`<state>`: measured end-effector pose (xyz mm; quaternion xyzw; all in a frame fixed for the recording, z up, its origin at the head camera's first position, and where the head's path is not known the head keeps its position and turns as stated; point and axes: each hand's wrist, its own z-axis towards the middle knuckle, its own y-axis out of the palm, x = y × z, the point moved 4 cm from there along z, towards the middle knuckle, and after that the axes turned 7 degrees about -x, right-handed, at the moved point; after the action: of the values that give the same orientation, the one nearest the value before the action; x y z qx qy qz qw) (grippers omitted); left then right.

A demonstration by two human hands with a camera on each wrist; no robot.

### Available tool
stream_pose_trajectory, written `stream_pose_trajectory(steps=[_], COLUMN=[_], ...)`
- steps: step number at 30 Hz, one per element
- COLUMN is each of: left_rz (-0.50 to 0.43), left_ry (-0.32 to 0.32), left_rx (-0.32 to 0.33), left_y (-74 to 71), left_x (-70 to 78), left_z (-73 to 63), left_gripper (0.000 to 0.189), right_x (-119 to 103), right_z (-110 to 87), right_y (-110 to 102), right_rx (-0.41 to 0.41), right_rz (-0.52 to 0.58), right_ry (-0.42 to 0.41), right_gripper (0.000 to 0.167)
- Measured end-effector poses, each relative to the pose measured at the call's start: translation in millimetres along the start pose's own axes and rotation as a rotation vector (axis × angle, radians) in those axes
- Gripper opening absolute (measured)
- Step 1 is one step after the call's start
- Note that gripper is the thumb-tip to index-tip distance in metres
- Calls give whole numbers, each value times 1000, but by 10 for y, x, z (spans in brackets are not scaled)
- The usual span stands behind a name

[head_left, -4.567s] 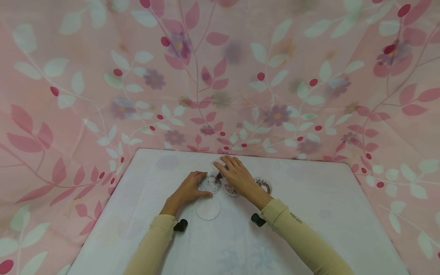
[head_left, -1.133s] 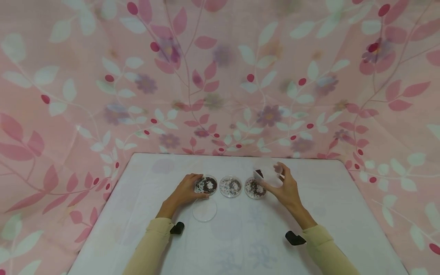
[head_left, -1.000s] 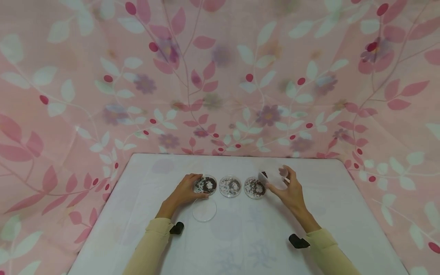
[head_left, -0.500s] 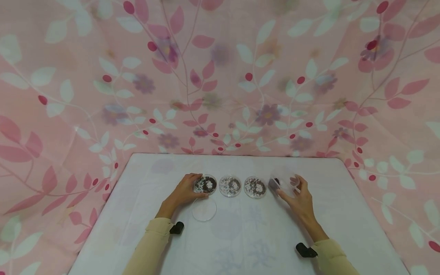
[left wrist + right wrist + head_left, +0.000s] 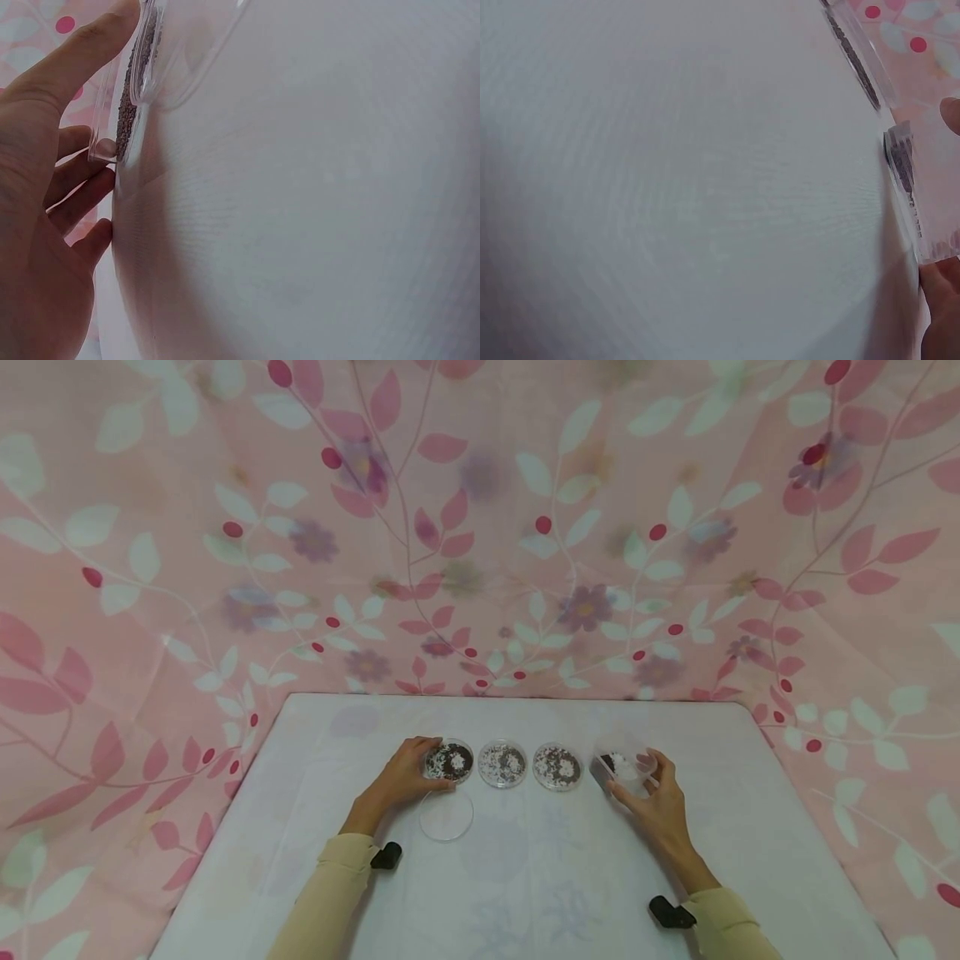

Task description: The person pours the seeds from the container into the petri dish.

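Observation:
My left hand (image 5: 405,774) holds a petri dish (image 5: 452,762) by its side, thumb near and fingers behind. Dark granules and white bits fill the dish; in the left wrist view the dark layer (image 5: 126,127) shows through the clear wall. A round clear lid (image 5: 446,818) lies flat just in front of it. To its right stand a second petri dish (image 5: 502,765) and a third petri dish (image 5: 557,767), with similar speckled contents. At the row's right end my right hand (image 5: 660,802) grips a clear plastic box (image 5: 602,770) containing dark and white material, low at the tabletop.
The white cloth-covered table (image 5: 525,885) carries everything. Behind it and at both sides hangs a pink floral curtain (image 5: 480,568). Black wrist devices, one at the left cuff (image 5: 387,856) and one at the right cuff (image 5: 670,912), stick out over the table.
Earlier my right hand was near the left dish, then tilted the box over the third dish; it has since moved right and lowered the box. The left dish looks darker; my left hand stays there.

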<state>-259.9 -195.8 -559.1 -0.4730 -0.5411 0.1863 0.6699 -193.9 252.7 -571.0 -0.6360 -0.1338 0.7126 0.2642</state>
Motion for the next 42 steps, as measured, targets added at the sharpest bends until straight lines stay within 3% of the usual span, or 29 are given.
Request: stream_pose_trajectory(steps=[24,35,42], left_rz=[-13,-7,-9], left_ry=[-40,-29,-35], left_rx=[-21,-14,-16], left_y=[-19,-11,-12], left_x=[45,42,28], left_z=[-13,-13,-19], left_gripper=[95,93,93], right_x=[-3,-34,-32], right_z=[-23,-37,-24], right_y=[-3,-4,-10], right_rx=[-14,-32,-43], right_rz=[4,-3,-26], right_ry=[0,-9,-46], right_gripper=[99,103,106])
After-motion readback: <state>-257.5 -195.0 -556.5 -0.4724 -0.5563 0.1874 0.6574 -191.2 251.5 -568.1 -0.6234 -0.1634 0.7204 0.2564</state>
